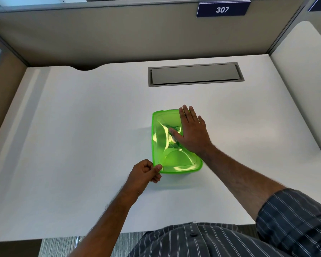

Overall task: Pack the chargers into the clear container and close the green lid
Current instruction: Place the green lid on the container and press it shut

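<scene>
The green lid point(171, 156) lies flat on top of the clear container in the middle of the white desk point(82, 127). The container itself and any chargers are hidden under the lid. My right hand point(190, 133) rests flat on the lid's right half, fingers spread, palm down. My left hand point(145, 173) pinches the lid's near left corner between thumb and curled fingers.
A grey cable hatch point(195, 74) is set into the desk behind the container. Beige partition walls point(119, 34) close the desk at the back and sides, with a sign reading 307 point(222, 9). The desk's front edge is near my body.
</scene>
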Demonstrator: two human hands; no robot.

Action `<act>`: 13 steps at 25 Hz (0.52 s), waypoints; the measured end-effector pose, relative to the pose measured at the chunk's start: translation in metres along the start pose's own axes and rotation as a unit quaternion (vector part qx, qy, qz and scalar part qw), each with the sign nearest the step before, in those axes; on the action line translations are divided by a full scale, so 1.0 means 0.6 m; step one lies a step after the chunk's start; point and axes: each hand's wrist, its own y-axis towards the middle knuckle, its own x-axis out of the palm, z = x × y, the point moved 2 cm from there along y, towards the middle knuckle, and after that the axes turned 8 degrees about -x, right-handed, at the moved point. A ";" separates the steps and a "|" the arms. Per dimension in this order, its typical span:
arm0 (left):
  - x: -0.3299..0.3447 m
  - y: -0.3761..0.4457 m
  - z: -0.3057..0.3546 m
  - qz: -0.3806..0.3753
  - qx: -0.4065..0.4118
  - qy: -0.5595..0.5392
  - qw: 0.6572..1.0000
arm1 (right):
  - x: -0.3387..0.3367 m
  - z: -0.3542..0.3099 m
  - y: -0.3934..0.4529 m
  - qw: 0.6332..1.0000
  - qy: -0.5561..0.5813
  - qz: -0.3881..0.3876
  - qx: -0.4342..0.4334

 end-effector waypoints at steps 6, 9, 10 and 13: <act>-0.002 0.001 0.000 -0.004 0.006 0.014 1.000 | -0.012 0.004 -0.012 0.992 0.077 0.099 0.007; -0.003 0.001 -0.001 -0.004 0.009 0.020 1.000 | -0.016 0.001 -0.048 0.982 0.126 0.134 0.050; -0.003 0.002 -0.001 -0.004 0.010 0.022 1.000 | -0.016 0.002 -0.064 0.977 0.149 0.131 0.074; -0.005 0.004 -0.001 -0.005 0.013 0.033 0.999 | -0.006 0.009 -0.117 0.962 0.219 0.086 0.139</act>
